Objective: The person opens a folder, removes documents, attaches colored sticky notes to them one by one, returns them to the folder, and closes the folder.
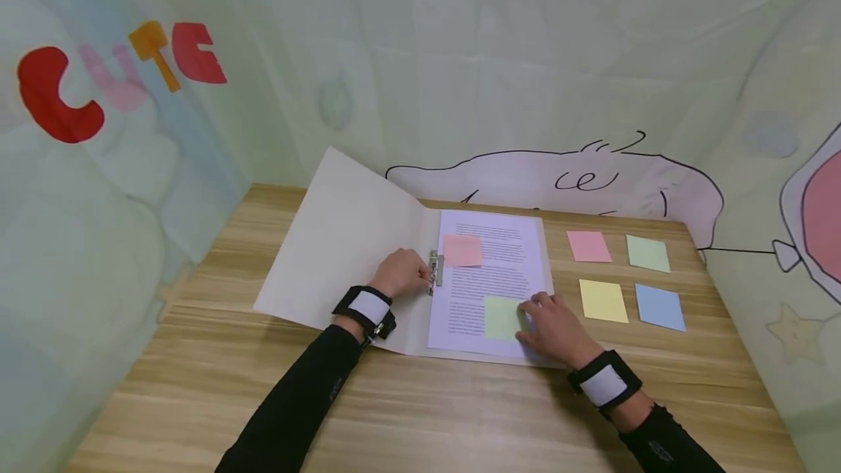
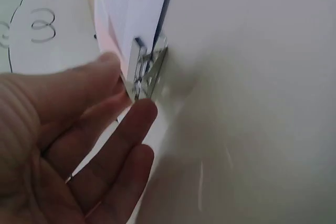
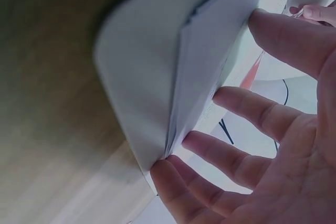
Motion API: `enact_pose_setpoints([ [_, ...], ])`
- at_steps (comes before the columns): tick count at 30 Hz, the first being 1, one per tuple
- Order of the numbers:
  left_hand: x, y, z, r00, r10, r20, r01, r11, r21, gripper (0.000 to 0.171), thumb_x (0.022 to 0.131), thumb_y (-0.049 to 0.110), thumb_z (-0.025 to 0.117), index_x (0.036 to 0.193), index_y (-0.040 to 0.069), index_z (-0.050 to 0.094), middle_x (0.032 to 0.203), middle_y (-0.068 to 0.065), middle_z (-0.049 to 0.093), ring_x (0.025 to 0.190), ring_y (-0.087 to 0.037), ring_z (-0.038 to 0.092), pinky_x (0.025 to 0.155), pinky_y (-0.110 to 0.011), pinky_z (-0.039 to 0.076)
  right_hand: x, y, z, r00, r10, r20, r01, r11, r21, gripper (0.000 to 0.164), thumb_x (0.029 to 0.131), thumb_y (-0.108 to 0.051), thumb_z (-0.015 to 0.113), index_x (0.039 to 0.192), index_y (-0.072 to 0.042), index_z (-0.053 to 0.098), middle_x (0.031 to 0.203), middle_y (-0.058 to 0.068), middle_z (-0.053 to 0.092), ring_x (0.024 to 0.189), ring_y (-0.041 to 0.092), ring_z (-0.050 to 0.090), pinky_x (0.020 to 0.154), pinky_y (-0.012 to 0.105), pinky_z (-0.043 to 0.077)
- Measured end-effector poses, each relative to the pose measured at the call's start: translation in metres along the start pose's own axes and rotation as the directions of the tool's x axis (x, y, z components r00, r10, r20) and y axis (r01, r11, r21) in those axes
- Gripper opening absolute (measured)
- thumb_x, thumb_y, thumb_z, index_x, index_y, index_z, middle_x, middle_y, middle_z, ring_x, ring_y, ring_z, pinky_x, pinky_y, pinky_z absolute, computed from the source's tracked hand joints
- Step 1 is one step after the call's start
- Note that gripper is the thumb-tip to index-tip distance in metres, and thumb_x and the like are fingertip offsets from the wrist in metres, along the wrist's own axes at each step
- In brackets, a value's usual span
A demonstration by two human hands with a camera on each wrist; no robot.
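Observation:
An opened white folder [image 1: 355, 232] lies with a stack of printed paper [image 1: 489, 279] on its right side. At the fold is a metal binder clip [image 1: 436, 268], and my left hand [image 1: 399, 274] pinches its edge; in the left wrist view the thumb and index finger meet at the clip [image 2: 144, 72], the other fingers loosely bent. My right hand [image 1: 555, 328] rests on the lower right of the stack, over the edge of a green sticky note [image 1: 502, 317]. Its fingers [image 3: 252, 114] are spread along the paper edge in the right wrist view. A pink sticky note [image 1: 463, 250] is higher on the page.
Right of the folder, four-sided sticky notes lie on the wooden table [image 1: 460, 414]: pink [image 1: 589, 247], green [image 1: 647, 253], yellow [image 1: 603, 301] and blue [image 1: 660, 306]. A printed cloth backdrop [image 1: 460, 79] rises behind the table. The folder's left cover is tilted up.

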State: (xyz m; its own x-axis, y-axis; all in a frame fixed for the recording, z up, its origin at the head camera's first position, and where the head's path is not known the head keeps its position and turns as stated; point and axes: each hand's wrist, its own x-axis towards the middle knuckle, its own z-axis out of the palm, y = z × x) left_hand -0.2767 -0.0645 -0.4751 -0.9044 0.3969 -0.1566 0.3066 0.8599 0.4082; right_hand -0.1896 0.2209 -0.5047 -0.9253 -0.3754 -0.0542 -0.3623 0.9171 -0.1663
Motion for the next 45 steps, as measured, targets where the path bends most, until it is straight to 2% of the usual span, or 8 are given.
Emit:
enact_pose_setpoints([
  [6, -0.008, 0.009, 0.01, 0.997, -0.012, -0.079, 0.019, 0.995, 0.098, 0.019, 0.08, 0.009, 0.071, 0.062, 0.012, 0.07, 0.055, 0.005, 0.052, 0.055, -0.012, 0.043, 0.048, -0.022, 0.032, 0.001, -0.002, -0.003, 1.0, -0.008, 0.021, 0.008, 1.0, 0.006, 0.048, 0.078, -0.033, 0.077, 0.112, -0.001, 0.065, 0.113, 0.023, 0.056, 0.102, 0.04, 0.051, 0.091, 0.05, 0.041],
  [12, -0.011, 0.013, 0.012, 0.993, -0.024, -0.118, 0.035, 0.995, 0.095, 0.019, 0.081, 0.008, 0.07, 0.062, 0.012, 0.07, 0.055, 0.003, 0.054, 0.055, -0.013, 0.042, 0.048, -0.023, 0.031, 0.002, -0.002, -0.004, 0.999, -0.001, 0.049, 0.001, 1.0, -0.005, 0.047, 0.079, -0.032, 0.076, 0.113, -0.001, 0.064, 0.114, 0.023, 0.056, 0.102, 0.041, 0.05, 0.091, 0.05, 0.04],
  [19, -0.01, 0.019, 0.016, 0.991, -0.039, -0.128, 0.052, 0.994, 0.098, 0.013, 0.083, 0.009, 0.069, 0.072, 0.009, 0.075, 0.063, 0.001, 0.06, 0.056, -0.012, 0.045, 0.049, -0.022, 0.034, 0.002, -0.001, -0.004, 0.999, 0.003, 0.047, -0.003, 1.0, -0.007, 0.047, 0.08, -0.032, 0.076, 0.113, -0.001, 0.063, 0.114, 0.023, 0.055, 0.101, 0.041, 0.051, 0.091, 0.051, 0.041],
  [25, -0.01, 0.022, 0.027, 0.979, -0.031, -0.2, 0.07, 0.979, 0.192, 0.016, 0.084, 0.009, 0.067, 0.069, 0.009, 0.073, 0.064, -0.001, 0.061, 0.054, -0.012, 0.048, 0.047, -0.026, 0.04, 0.0, -0.002, -0.006, 0.999, -0.012, 0.043, 0.013, 1.0, -0.014, 0.047, 0.08, -0.032, 0.075, 0.113, -0.001, 0.063, 0.113, 0.023, 0.056, 0.102, 0.041, 0.051, 0.091, 0.051, 0.041],
  [28, -0.011, 0.022, 0.031, 0.975, -0.027, -0.22, 0.071, 0.978, 0.195, 0.017, 0.084, 0.008, 0.067, 0.068, 0.008, 0.072, 0.063, -0.002, 0.062, 0.054, -0.012, 0.05, 0.047, -0.027, 0.042, 0.0, -0.003, -0.007, 0.999, -0.017, 0.048, 0.018, 1.0, -0.02, 0.046, 0.08, -0.032, 0.075, 0.113, -0.001, 0.063, 0.113, 0.023, 0.056, 0.102, 0.041, 0.051, 0.092, 0.051, 0.04],
  [37, -0.011, 0.021, 0.041, 0.97, -0.012, -0.243, 0.063, 0.977, 0.206, 0.011, 0.082, 0.003, 0.068, 0.071, 0.004, 0.071, 0.068, -0.007, 0.065, 0.056, -0.016, 0.058, 0.045, -0.028, 0.043, -0.001, -0.004, -0.006, 0.999, -0.035, 0.041, 0.036, 0.999, -0.035, 0.046, 0.081, -0.033, 0.074, 0.113, -0.001, 0.063, 0.113, 0.023, 0.056, 0.103, 0.04, 0.051, 0.092, 0.05, 0.041],
  [38, -0.015, 0.026, 0.036, 0.972, -0.029, -0.234, 0.078, 0.977, 0.201, 0.012, 0.082, 0.003, 0.068, 0.071, 0.004, 0.071, 0.068, -0.007, 0.065, 0.056, -0.016, 0.059, 0.046, -0.028, 0.044, -0.001, -0.004, -0.006, 0.999, -0.036, 0.041, 0.037, 0.999, -0.037, 0.046, 0.081, -0.033, 0.074, 0.113, -0.001, 0.064, 0.113, 0.023, 0.057, 0.102, 0.04, 0.051, 0.091, 0.05, 0.041],
  [45, -0.019, 0.03, 0.035, 0.971, -0.065, -0.229, 0.109, 0.977, 0.181, 0.016, 0.086, 0.007, 0.065, 0.071, 0.005, 0.07, 0.067, -0.006, 0.063, 0.054, -0.014, 0.054, 0.045, -0.027, 0.041, -0.001, -0.002, -0.006, 0.999, -0.039, 0.037, 0.039, 0.999, -0.018, 0.045, 0.081, -0.032, 0.074, 0.112, -0.001, 0.063, 0.112, 0.023, 0.057, 0.101, 0.039, 0.051, 0.091, 0.049, 0.042],
])
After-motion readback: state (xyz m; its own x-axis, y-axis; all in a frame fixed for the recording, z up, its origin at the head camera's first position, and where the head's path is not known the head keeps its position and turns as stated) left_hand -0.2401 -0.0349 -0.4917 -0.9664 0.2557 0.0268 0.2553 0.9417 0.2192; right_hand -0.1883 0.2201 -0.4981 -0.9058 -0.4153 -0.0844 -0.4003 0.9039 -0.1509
